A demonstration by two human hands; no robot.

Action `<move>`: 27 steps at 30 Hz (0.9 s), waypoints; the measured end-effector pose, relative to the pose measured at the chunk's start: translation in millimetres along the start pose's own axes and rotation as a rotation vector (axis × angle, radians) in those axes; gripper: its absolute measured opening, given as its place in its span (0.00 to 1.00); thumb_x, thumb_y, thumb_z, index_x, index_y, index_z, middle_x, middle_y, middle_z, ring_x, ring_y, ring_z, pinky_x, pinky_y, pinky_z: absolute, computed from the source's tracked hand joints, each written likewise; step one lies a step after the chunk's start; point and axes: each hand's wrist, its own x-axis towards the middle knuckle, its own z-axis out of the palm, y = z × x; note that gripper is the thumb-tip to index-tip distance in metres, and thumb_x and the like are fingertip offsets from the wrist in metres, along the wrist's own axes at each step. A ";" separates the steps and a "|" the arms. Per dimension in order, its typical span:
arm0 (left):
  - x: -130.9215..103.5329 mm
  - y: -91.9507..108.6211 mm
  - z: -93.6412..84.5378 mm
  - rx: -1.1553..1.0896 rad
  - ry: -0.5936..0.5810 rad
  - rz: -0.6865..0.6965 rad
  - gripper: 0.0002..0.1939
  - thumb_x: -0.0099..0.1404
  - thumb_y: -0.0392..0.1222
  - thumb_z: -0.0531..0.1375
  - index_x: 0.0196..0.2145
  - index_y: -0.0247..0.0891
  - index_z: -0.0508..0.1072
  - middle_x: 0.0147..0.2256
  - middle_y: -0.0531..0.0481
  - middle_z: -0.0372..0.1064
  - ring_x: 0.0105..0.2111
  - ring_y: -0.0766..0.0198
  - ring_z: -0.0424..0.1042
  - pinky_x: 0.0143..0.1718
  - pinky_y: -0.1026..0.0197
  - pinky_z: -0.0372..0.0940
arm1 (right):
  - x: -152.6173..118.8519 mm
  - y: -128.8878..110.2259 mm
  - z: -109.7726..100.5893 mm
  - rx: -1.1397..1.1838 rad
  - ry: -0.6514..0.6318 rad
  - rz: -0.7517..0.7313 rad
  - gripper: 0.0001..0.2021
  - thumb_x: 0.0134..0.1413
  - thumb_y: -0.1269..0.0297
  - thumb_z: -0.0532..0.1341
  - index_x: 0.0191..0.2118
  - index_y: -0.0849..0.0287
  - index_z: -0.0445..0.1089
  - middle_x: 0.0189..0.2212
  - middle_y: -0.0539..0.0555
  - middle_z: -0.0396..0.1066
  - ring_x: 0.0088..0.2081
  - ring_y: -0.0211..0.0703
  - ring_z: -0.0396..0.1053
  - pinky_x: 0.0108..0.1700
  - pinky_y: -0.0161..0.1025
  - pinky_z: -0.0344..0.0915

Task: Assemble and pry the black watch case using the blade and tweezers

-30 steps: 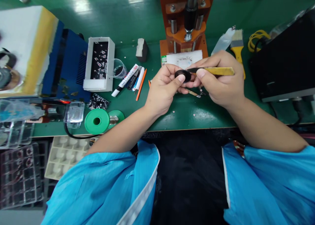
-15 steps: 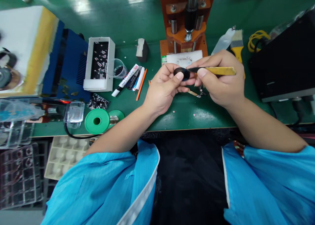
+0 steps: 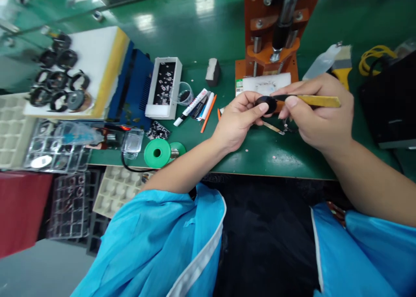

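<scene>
From my head view, I am pinching one black round part (image 3: 267,104) between the thumb and fingers of my left grip (image 3: 238,119), and it is hanging above the counter (image 3: 260,160). My right grip (image 3: 326,115) is pinching one yellow-handled tool (image 3: 320,101), whose dark tip is pointing left at the part's right edge; whether the two are touching, I cannot tell. Beyond my hands, one orange press (image 3: 264,53) is standing with one white pad (image 3: 266,83) at its foot. To the right, one translucent bottle (image 3: 321,63) and one flat brush (image 3: 341,73) are lying side by side. To the left, one dark block (image 3: 212,73), one white box (image 3: 164,111), one clear cup (image 3: 185,94), one white marker (image 3: 193,105) and one orange stick (image 3: 209,113) are resting. Nearer, one green spool (image 3: 157,153) is lying. Far left, about nine black rings (image 3: 66,58) are sitting on one blue machine's white top (image 3: 100,63).
</scene>
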 end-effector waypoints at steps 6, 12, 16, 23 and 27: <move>-0.7 -1.6 0.8 0.023 0.029 0.048 0.26 0.60 0.55 0.80 0.41 0.38 0.72 0.35 0.56 0.75 0.36 0.71 0.78 0.33 0.70 0.70 | -2.2 -4.3 -5.2 -0.097 -0.058 0.097 0.12 0.70 0.60 0.67 0.32 0.46 0.80 0.34 0.51 0.80 0.48 0.59 0.82 0.50 0.62 0.77; -1.1 -1.7 1.2 0.058 0.046 0.033 0.26 0.60 0.55 0.80 0.40 0.38 0.72 0.37 0.54 0.76 0.37 0.69 0.78 0.35 0.67 0.71 | -3.5 -2.5 -9.2 -0.092 -0.062 0.100 0.10 0.71 0.61 0.67 0.34 0.46 0.82 0.38 0.50 0.81 0.45 0.57 0.81 0.49 0.61 0.82; -1.3 -0.9 1.5 0.077 0.041 0.052 0.29 0.57 0.59 0.81 0.39 0.38 0.72 0.36 0.54 0.75 0.36 0.69 0.77 0.34 0.67 0.71 | -3.9 -3.3 -4.2 -0.093 -0.031 0.129 0.10 0.70 0.56 0.68 0.33 0.44 0.81 0.38 0.50 0.81 0.40 0.56 0.80 0.45 0.61 0.82; -4.1 1.5 4.6 0.096 0.057 0.069 0.29 0.56 0.59 0.81 0.39 0.38 0.73 0.33 0.55 0.74 0.33 0.71 0.75 0.33 0.68 0.71 | -7.9 -3.7 1.6 -0.011 0.029 0.164 0.07 0.68 0.56 0.71 0.36 0.47 0.80 0.37 0.53 0.81 0.38 0.55 0.80 0.47 0.59 0.80; -3.6 -1.4 3.6 0.098 0.074 0.108 0.27 0.59 0.56 0.80 0.39 0.38 0.73 0.33 0.55 0.76 0.32 0.71 0.76 0.33 0.70 0.71 | -4.7 2.3 2.1 0.045 0.028 0.074 0.10 0.67 0.62 0.70 0.32 0.53 0.77 0.38 0.55 0.82 0.38 0.52 0.81 0.47 0.53 0.80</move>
